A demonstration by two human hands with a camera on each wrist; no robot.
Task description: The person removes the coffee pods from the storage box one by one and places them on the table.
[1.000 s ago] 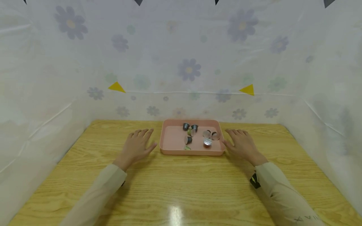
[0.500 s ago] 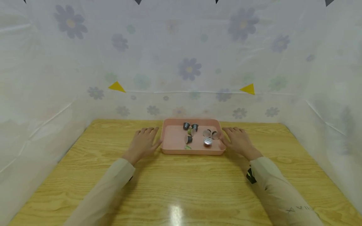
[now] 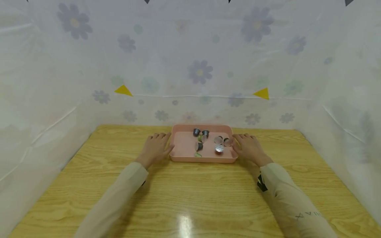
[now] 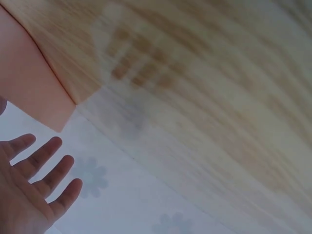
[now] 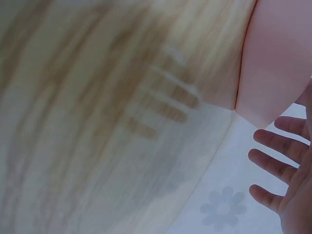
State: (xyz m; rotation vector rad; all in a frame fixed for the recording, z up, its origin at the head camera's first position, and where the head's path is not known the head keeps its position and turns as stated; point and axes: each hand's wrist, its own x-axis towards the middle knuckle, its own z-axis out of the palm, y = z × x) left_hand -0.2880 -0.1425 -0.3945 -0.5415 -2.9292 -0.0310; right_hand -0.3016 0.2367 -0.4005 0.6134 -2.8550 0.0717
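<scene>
A shallow pink tray (image 3: 184,159) lies at the far side of the wooden table. Several coffee capsules are scattered in it: dark ones such as the capsule (image 3: 196,132) near the back, a green capsule (image 3: 200,138), and one with a shiny silver lid (image 3: 219,148). At the tray's left end is my left hand (image 3: 154,148), thumb at the rim and fingers loosely extended; whether it touches cannot be told. My right hand (image 3: 249,148) is at the right end, its thumb over the rim. In the right wrist view its fingers (image 5: 280,145) extend beside the tray's wall (image 5: 273,53).
The wooden table (image 3: 190,188) stretches in front of the tray, with a light reflection near its front. Behind it hangs a white flowered sheet (image 3: 166,59), with similar sheeting on both sides. Two yellow triangles (image 3: 123,90) mark the back sheet.
My left hand has moved right, up to the tray's left end. The right hand has shifted slightly left against the right end. The tray and capsules have stayed about where they were.
</scene>
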